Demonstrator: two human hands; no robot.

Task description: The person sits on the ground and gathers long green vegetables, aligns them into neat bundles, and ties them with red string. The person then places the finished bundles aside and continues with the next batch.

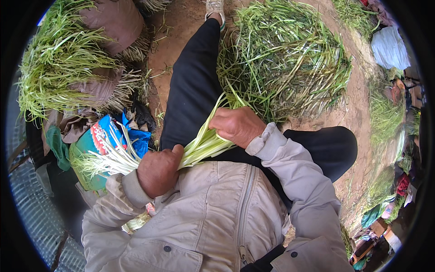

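A bundle of long green-and-white leafy stalks, perhaps garlic chives (207, 144), lies across my lap. My left hand (159, 169) is closed around its middle, with white stalk ends and thin pale tips fanning out to the left over a blue and green plastic sack (80, 170). Farther right, my right hand (236, 125) pinches some of the green leaves between thumb and fingers. Leaf ends hang past this hand towards a large pile of loose green and brownish leaves (289, 61) on the ground.
At the upper left, bundled greens (64, 68) are wrapped in brown cloth (117, 25). A white plastic bag (390, 47) lies at the upper right, above more scattered greens (385, 115). My shoe (215, 8) rests on the brown ground at the top. Translucent sheeting (34, 210) borders the left side.
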